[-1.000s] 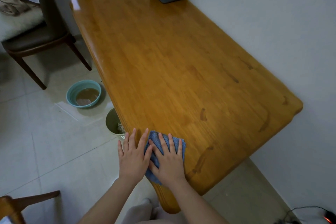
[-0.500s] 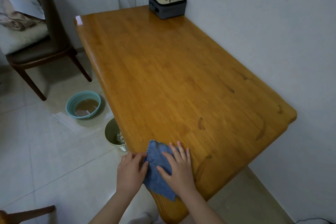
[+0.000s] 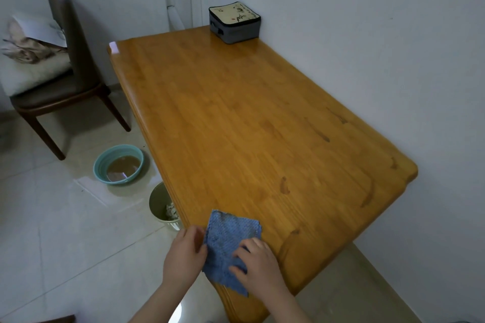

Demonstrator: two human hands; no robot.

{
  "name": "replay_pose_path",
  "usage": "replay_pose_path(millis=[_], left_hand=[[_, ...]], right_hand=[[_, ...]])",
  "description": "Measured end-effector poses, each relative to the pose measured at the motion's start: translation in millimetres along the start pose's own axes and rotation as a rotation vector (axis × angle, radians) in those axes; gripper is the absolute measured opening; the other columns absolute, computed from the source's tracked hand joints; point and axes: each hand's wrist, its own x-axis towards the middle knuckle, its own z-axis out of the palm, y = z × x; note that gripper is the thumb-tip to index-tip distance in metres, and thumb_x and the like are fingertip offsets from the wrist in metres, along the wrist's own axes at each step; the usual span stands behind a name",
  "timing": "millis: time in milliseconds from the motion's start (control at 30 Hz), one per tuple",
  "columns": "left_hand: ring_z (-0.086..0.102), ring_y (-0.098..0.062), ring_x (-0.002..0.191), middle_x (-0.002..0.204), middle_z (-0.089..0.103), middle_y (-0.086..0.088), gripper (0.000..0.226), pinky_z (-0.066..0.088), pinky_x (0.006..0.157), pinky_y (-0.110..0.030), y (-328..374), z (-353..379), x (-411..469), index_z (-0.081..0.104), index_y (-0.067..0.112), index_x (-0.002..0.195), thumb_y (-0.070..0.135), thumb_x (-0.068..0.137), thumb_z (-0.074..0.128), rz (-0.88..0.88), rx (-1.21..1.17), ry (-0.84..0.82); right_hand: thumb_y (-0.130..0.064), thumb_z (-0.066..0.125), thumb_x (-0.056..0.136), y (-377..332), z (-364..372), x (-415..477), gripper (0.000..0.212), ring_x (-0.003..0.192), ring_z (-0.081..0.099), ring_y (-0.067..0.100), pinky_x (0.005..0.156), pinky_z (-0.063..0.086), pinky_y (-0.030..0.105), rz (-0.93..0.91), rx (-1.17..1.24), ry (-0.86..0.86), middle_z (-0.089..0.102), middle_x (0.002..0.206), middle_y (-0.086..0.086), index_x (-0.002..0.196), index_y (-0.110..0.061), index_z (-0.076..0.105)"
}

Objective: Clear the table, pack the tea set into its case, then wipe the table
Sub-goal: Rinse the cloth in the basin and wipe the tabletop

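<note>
Left hand [image 3: 183,254] pinches the cloth [image 3: 228,236] by its left edge; right hand [image 3: 258,269] clutches its near side. It lies on the table's [image 3: 262,113] near corner, looks soft, light, floppy: best held by 2 edges.

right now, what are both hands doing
Left hand: fingers curled, gripping the blue cloth at its edge.
Right hand: fingers curled, gripping the blue cloth too.

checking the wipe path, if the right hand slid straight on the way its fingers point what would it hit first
Probably the left hand: the right hand grips the blue cloth with fingers aimed left across it, toward that hand at the cloth's edge.
</note>
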Motion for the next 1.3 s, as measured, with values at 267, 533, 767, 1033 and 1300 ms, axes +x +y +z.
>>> replay_pose_path(millis=[267,533,767,1033,1300], left_hand=[[0.051,-0.004,0.088,0.101,0.046,0.018,0.034,0.048,0.064,-0.016,-1,7,-23,0.037,0.037,0.105,0.036,0.083,0.062,0.113,0.263,-0.188],[0.062,-0.014,0.099,0.106,0.06,0.007,0.043,0.047,0.073,-0.026,1,13,-18,0.032,0.033,0.11,0.037,0.084,0.066,-0.115,0.02,-0.242],[0.062,-0.012,0.078,0.078,0.061,0.009,0.013,0.052,0.072,-0.033,16,8,5,0.048,0.033,0.083,0.041,0.093,0.052,-0.116,0.105,-0.155],[0.056,-0.002,0.083,0.088,0.058,0.015,0.012,0.046,0.071,-0.019,35,7,6,0.048,0.044,0.09,0.042,0.088,0.06,0.079,0.14,-0.138],[0.044,-0.017,0.113,0.117,0.042,0.005,0.052,0.04,0.086,-0.032,27,32,-15,0.05,0.032,0.107,0.058,0.064,0.061,0.372,0.573,-0.356]], right_hand=[[-0.031,0.065,0.075,7,3,-11,0.009,0.077,0.055,0.008,0.061,0.051,0.022,-0.111,-0.096,-0.044,0.056,0.08,-0.01,0.068,-0.024,0.066],[-0.032,0.048,0.099,-1,-40,23,0.018,0.073,0.057,0.006,0.061,0.042,0.021,0.335,0.264,-0.015,0.062,0.081,-0.012,0.092,-0.023,0.062],[-0.025,0.056,0.097,14,-70,81,0.012,0.082,0.062,0.006,0.067,0.047,0.021,0.531,0.592,0.021,0.065,0.084,-0.014,0.09,-0.028,0.066],[-0.024,0.057,0.097,34,-66,76,0.032,0.118,0.052,0.011,0.097,0.042,0.025,0.711,0.578,0.251,0.057,0.125,-0.005,0.128,-0.017,0.058],[-0.013,0.046,0.096,19,-36,16,0.033,0.124,0.042,0.013,0.105,0.033,0.028,0.22,0.031,-0.175,0.053,0.128,-0.009,0.123,-0.024,0.062]])
